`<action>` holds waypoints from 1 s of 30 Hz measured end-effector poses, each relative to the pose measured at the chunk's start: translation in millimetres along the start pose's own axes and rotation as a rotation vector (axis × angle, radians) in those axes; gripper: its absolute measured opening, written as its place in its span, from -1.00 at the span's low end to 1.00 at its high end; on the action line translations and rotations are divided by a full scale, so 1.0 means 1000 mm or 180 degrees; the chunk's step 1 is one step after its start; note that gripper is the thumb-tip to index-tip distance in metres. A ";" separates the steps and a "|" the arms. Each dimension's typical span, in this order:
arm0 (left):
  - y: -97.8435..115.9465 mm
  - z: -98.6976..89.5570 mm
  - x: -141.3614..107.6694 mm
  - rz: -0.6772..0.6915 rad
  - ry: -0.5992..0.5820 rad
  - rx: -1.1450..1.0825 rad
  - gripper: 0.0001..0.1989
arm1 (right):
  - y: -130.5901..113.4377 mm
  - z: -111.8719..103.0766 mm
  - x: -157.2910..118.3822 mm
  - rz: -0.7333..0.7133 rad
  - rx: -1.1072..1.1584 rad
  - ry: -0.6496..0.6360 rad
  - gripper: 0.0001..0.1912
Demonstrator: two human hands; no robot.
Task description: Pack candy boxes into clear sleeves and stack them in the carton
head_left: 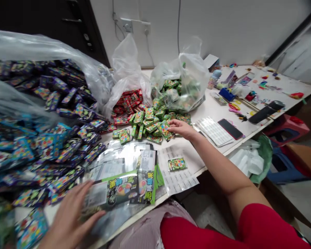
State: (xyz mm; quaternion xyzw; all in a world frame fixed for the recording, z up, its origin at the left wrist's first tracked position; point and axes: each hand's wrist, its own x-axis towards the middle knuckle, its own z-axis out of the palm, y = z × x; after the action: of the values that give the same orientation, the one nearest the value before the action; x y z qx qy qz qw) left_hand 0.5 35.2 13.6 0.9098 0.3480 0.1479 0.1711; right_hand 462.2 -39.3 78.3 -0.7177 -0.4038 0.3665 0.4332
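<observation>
My right hand (182, 129) pinches a small green candy packet (166, 130) at the right side of a heap of green packets (142, 124). At the near left, my left hand (71, 212) has its thumb and fingers around the left end of a black-and-green printed pouch (121, 186); part of that end is hidden. This pouch lies over other clear-windowed pouches (114, 167) stacked on the table. One single green packet (177, 164) rests on a white label sheet (180, 180) to the right of the stack.
Purple packets (69, 97) and blue packets (52, 141) heap up on the left. Behind stand plastic bags of red packets (128, 102) and green packets (172, 84). A phone (230, 129), label sheets (212, 131), scissors (234, 106) and a black bottle (266, 112) lie rightward.
</observation>
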 end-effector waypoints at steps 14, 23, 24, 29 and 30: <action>0.034 -0.006 0.016 0.0181 -0.0613 0.0098 -0.22 | -0.035 0.127 -0.037 -0.1022 -0.2265 -0.0983 -0.29; 0.021 -0.018 0.008 -0.0156 -0.0186 -0.0149 -0.17 | -0.018 0.091 -0.007 -0.1620 -0.2241 -0.1945 -0.09; 0.021 -0.017 0.008 -0.0110 -0.0180 -0.0137 -0.17 | -0.014 0.093 -0.005 -0.1674 -0.2364 -0.2111 -0.07; 0.025 -0.015 0.007 -0.0038 -0.0208 -0.0057 -0.16 | -0.019 0.099 -0.016 -0.2064 -0.2171 -0.2012 -0.31; 0.026 -0.016 0.006 -0.0084 -0.0209 -0.0062 -0.16 | -0.025 0.097 -0.021 -0.2156 -0.1955 -0.1885 -0.31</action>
State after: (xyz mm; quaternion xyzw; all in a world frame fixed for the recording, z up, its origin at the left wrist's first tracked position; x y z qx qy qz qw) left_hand 13.6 23.9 39.5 0.9078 0.3528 0.1190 0.1932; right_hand 362.4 -19.3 70.6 -0.5070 -0.8056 0.2580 0.1652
